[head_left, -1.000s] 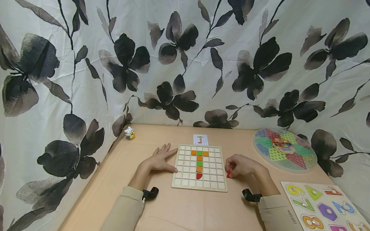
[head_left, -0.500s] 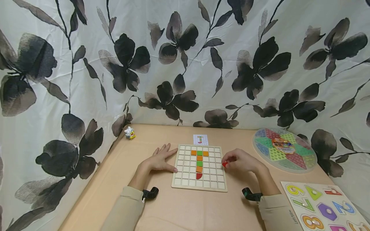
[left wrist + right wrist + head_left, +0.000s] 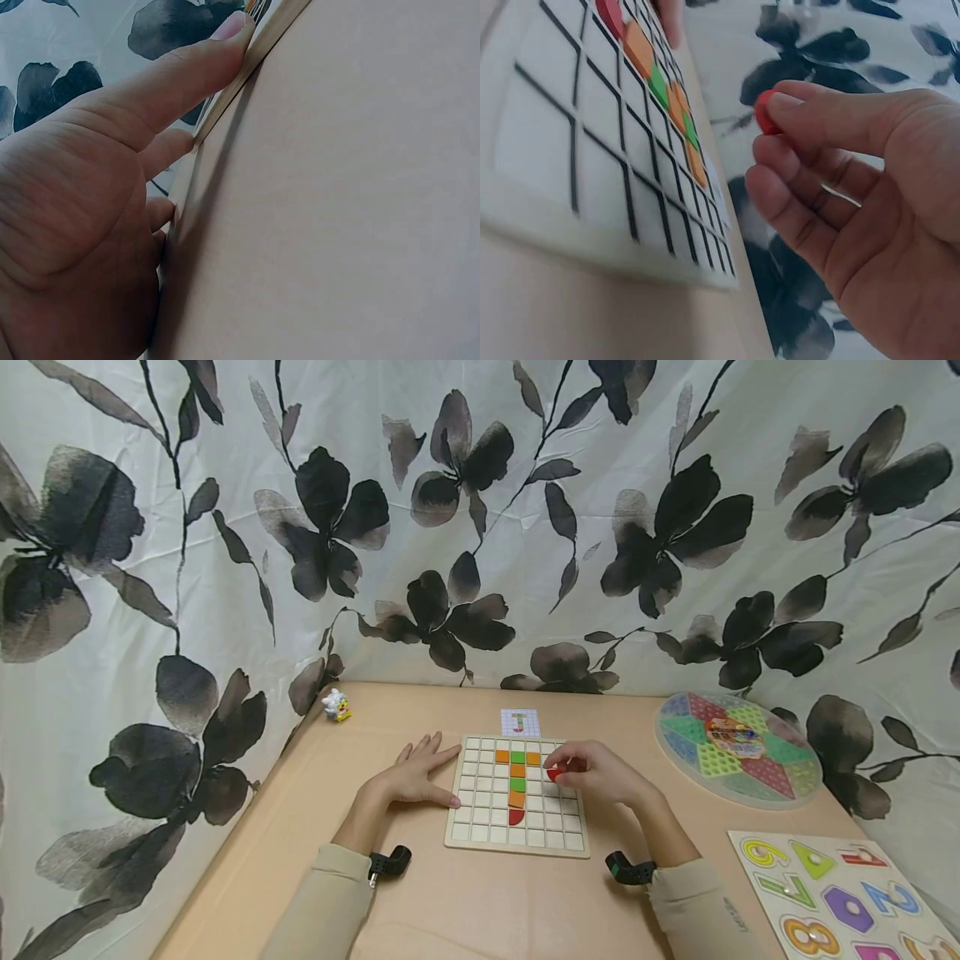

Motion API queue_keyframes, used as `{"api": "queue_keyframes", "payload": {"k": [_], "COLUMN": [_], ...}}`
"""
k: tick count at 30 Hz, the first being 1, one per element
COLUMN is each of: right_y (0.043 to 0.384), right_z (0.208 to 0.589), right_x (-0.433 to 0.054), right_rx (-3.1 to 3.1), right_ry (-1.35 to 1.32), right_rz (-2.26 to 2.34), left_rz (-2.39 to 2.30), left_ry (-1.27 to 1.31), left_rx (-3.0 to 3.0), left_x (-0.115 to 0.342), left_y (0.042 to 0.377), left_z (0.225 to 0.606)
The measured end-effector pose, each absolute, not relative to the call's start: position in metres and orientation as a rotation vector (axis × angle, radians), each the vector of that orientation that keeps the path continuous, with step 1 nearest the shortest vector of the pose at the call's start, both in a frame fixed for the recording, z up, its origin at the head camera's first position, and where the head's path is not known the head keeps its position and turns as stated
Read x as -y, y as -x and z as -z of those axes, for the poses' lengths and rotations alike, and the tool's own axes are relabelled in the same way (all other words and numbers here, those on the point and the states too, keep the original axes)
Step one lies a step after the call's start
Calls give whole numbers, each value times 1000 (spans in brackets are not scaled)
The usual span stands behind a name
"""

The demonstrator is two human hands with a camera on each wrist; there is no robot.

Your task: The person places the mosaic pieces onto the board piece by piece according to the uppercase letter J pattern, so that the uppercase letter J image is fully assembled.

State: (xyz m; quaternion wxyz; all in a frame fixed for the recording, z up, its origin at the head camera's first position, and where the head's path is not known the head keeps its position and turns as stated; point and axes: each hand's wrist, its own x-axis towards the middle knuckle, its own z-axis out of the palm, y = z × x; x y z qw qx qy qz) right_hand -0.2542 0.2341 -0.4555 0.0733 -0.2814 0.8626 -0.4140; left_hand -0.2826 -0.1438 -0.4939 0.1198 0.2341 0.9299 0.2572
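A wooden grid board (image 3: 480, 833) with white squares lies on the table, a T of orange and green tiles on it. At the foot of that column sits a red rounded tile (image 3: 516, 817). My left hand (image 3: 411, 777) rests at the board's left edge, fingers spread and thumb on the rim, as the left wrist view shows. Over the board's right half, my right hand (image 3: 600, 770) pinches a small red tile (image 3: 767, 112) between thumb and forefinger. In the right wrist view that tile is clear of the board, its shape mostly covered by the fingertips.
Behind the board lies a small pattern card (image 3: 520, 722). A toy figure (image 3: 337, 705) stands at the back left. To the right are a round multicoloured board (image 3: 738, 747) and a number-and-shape puzzle board (image 3: 840, 893). A floral curtain (image 3: 480, 568) hangs behind the table.
My right hand has lifted the red tile from beside the board's right edge and moved left with it, over the board. My left hand has stayed in place.
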Motion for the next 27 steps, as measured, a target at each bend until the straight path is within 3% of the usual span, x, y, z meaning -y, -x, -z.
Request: {"api": "queue_keyframes", "payload": {"k": [27], "right_y": [250], "right_z": [480], "right_x": [-155], "right_rx": [-2560], "right_ry": [1108], "right_rz": [1316], "left_rz": [-737], "left_ry": [-693], "left_rx": [-2723], "left_x": [146], "left_y": [281], "left_z": [492]}}
